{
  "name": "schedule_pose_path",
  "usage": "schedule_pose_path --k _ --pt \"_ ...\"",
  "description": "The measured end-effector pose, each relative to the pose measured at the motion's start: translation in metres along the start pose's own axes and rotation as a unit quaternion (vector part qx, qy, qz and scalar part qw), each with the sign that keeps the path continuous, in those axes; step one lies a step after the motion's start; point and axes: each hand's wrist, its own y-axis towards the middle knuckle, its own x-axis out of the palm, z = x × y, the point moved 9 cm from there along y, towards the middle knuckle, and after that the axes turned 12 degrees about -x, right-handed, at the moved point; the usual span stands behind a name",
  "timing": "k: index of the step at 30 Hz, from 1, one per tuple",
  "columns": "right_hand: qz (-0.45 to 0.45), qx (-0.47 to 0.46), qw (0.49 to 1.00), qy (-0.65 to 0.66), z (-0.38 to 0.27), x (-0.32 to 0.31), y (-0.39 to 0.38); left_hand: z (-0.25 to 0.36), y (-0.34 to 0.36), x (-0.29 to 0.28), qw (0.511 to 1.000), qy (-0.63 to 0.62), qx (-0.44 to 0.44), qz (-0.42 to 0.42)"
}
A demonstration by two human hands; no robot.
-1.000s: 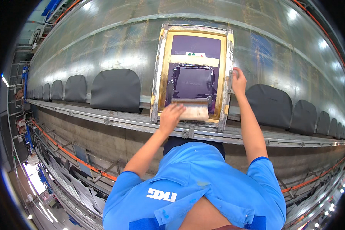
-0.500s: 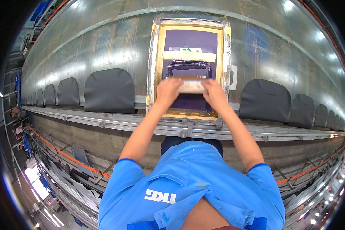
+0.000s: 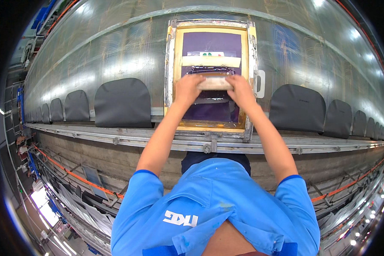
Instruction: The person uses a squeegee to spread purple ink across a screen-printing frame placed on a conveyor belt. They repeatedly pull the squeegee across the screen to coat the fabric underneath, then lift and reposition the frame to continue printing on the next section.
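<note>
Both my hands grip a squeegee [image 3: 215, 83] with a pale wooden handle, one at each end. My left hand [image 3: 188, 90] is closed round its left end, and my right hand [image 3: 241, 90] round its right end. The squeegee rests across the purple mesh of a screen printing frame [image 3: 169, 55]. Dark, glossy ink [image 3: 213, 94] streaks the mesh on the near side of the squeegee, and a wet band shows beyond it. Strips of pale yellow tape [image 3: 210, 61] cross the mesh farther off. The blade's edge is hidden under the handle.
The frame lies on a long glassy table [image 3: 128, 47] with a metal rail [image 3: 158, 136] along its near edge. Dark grey cut pieces [image 3: 123, 102] lie in a row left of the frame, and similar grey pieces [image 3: 297, 108] lie right. A white handle [image 3: 259, 84] sticks out from the frame's right side.
Both hands have pushed the squeegee a short way toward the far side of the frame. More glossy ink shows on the mesh behind it.
</note>
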Motion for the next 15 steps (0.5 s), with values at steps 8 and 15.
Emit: schedule_pose_path --k 8,15 --pt "-0.015 -0.013 1.000 0.020 -0.041 0.017 -0.066 0.001 -0.083 -0.003 0.999 -0.015 0.037 -0.022" --pt "0.063 -0.020 0.998 0.014 0.004 -0.019 0.018 -0.001 0.027 -0.007 1.000 -0.011 0.000 -0.025"
